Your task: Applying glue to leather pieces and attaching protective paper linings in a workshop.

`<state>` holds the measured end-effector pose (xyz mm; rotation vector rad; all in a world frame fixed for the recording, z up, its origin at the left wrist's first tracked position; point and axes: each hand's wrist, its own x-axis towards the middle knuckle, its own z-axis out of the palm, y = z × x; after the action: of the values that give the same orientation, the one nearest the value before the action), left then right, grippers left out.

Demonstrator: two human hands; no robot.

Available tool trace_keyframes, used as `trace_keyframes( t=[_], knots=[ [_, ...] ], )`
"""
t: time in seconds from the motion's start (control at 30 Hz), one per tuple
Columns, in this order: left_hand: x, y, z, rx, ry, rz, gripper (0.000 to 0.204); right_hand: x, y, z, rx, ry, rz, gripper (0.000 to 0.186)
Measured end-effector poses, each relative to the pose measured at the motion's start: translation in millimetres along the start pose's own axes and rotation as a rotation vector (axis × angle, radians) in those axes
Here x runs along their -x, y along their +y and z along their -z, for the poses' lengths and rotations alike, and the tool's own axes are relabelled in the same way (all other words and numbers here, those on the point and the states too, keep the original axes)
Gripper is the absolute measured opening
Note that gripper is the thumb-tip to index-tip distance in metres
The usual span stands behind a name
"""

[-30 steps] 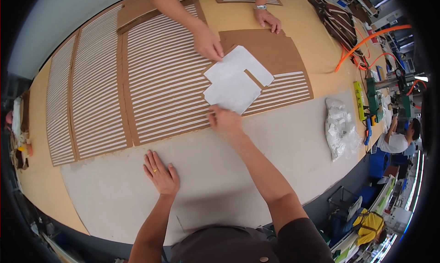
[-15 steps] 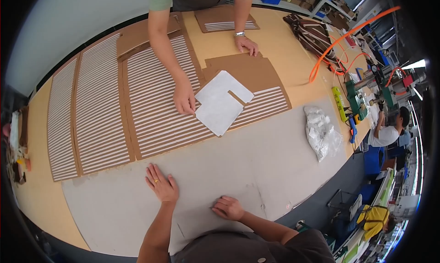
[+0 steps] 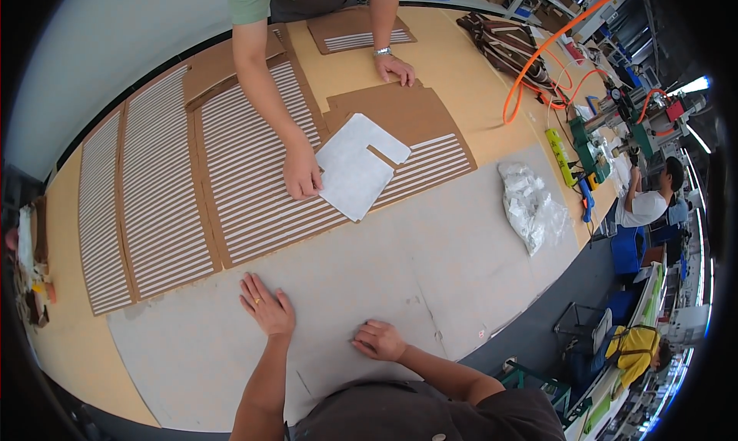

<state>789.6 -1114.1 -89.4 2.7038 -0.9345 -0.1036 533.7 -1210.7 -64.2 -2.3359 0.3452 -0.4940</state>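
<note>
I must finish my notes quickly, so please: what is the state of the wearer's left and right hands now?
Left hand: open, palm down on the grey surface.
Right hand: loosely closed, nothing visible in it.

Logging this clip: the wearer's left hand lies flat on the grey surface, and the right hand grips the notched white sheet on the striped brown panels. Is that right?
Not quite. The head view shows the right hand resting curled on the grey surface, apart from the notched white sheet. The left hand does lie flat there, and the sheet is on the striped brown panels.
</note>
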Motion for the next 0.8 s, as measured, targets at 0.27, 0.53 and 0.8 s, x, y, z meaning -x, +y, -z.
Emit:
trace_keyframes(
  t=[0.27, 0.53, 0.8],
  knots=[
    [1.0, 0.3, 2.1, -0.007, -0.031, 0.029, 0.07, 0.4, -0.9, -0.5, -0.039, -0.013, -0.008, 0.013],
    [-0.4, 3.3, 5.1, 0.017, -0.035, 0.012, 0.07, 0.2, 0.0, 0.6, -0.007, -0.04, -0.017, 0.013],
    [1.2, 1.0, 1.3, -0.001, 0.011, -0.011, 0.068, -4.4, -3.8, 3.7, -0.008, -0.022, -0.011, 0.014]
  ],
)
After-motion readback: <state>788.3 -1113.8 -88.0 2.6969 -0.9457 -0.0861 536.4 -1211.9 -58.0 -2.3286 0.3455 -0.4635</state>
